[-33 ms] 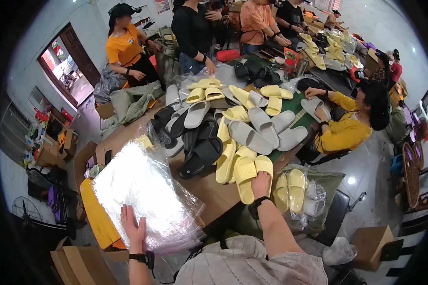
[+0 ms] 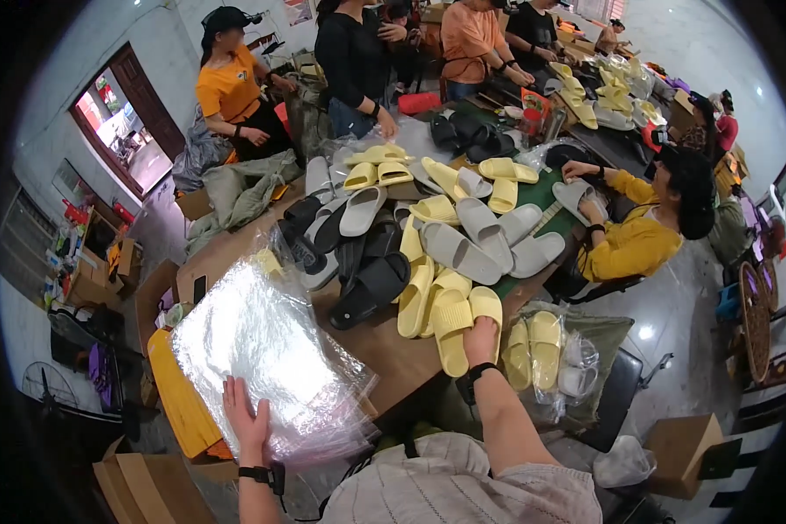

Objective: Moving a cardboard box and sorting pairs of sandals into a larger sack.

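Observation:
My left hand [image 2: 248, 419] lies flat, fingers stretched, on the lower left part of a stack of shiny clear plastic bags [image 2: 262, 323]. My right hand [image 2: 480, 341] reaches to the near edge of the table and grips a yellow slipper [image 2: 486, 306]; its fingertips are partly hidden against the sole. Right beside that one is another yellow slipper [image 2: 451, 327] with a ribbed strap. Beyond them spreads a loose pile of yellow, grey and black slippers, among them a black slipper [image 2: 371, 293] and a grey slipper [image 2: 460, 251].
Bagged yellow slippers [image 2: 545, 349] lie on a green sack at the right. A co-worker in yellow [image 2: 629, 227] handles a grey slipper across the table. More people stand at the far side. A phone [image 2: 200, 289] and yellow packaging [image 2: 179, 393] are at the left; a cardboard box [image 2: 681, 450] sits lower right.

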Demonstrator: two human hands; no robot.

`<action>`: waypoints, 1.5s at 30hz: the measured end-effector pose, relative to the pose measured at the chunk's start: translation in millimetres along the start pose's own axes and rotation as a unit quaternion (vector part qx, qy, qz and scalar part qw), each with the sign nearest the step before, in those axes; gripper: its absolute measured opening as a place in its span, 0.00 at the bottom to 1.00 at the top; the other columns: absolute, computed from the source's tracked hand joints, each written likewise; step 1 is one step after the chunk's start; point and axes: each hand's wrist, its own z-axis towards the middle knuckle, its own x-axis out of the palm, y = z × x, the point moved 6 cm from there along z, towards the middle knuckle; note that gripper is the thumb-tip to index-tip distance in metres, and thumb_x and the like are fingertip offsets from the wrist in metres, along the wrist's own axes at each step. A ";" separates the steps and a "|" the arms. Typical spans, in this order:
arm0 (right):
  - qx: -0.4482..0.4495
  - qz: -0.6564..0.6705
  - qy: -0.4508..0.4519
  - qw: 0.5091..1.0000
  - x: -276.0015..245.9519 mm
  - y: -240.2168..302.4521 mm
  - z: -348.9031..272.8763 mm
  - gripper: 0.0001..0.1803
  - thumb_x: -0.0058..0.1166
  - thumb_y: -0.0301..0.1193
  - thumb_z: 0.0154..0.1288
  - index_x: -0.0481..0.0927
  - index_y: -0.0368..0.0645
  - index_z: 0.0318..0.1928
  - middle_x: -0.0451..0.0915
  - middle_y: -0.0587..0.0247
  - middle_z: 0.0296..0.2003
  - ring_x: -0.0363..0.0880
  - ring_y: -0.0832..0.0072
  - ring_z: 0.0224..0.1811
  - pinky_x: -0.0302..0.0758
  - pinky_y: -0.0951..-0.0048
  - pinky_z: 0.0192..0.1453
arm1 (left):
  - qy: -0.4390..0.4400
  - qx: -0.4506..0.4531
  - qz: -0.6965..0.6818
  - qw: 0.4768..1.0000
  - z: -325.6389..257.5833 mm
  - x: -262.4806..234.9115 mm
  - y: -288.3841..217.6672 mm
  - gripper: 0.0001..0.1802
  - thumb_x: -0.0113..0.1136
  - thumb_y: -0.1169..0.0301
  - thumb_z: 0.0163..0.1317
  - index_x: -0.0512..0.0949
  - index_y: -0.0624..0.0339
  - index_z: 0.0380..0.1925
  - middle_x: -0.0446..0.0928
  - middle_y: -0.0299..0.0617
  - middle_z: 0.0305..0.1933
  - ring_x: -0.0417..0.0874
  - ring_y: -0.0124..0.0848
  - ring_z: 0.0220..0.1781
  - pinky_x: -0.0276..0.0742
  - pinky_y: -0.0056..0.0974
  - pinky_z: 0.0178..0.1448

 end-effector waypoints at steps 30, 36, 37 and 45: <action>-0.436 0.133 0.136 0.880 -147.4 369.4 -214.3 0.13 0.64 0.31 0.59 0.75 0.39 0.39 0.74 0.48 0.37 0.76 0.50 0.41 0.75 0.53 0.44 | -0.151 0.025 -0.132 0.979 -11.4 -30.2 23.2 0.09 0.57 0.76 0.50 0.80 0.59 0.33 0.77 0.45 0.45 0.71 0.51 0.58 0.68 0.51 0.63; -0.362 0.206 0.184 0.890 -129.3 342.4 -195.0 0.13 0.59 0.37 0.64 0.77 0.38 0.37 0.75 0.49 0.42 0.75 0.51 0.48 0.74 0.54 0.49 | -0.055 0.069 -0.081 0.993 9.6 -27.1 -4.5 0.07 0.55 0.72 0.50 0.78 0.62 0.27 0.77 0.52 0.37 0.76 0.52 0.49 0.67 0.54 0.66; -0.375 0.190 0.163 0.893 -133.1 348.0 -199.7 0.13 0.57 0.37 0.64 0.77 0.39 0.37 0.75 0.49 0.41 0.75 0.51 0.48 0.74 0.54 0.49 | -0.104 0.099 -0.074 0.987 4.1 -40.6 -8.3 0.07 0.57 0.72 0.48 0.78 0.62 0.28 0.77 0.52 0.37 0.76 0.52 0.48 0.67 0.54 0.66; -0.300 0.259 0.126 0.910 -155.8 317.1 -191.0 0.14 0.58 0.36 0.65 0.74 0.37 0.32 0.74 0.51 0.34 0.76 0.51 0.39 0.74 0.55 0.43 | 0.122 0.095 -0.053 0.987 -37.0 -53.7 -11.9 0.41 0.63 0.53 0.57 0.68 0.67 0.66 0.64 0.61 0.72 0.55 0.55 0.78 0.46 0.56 0.79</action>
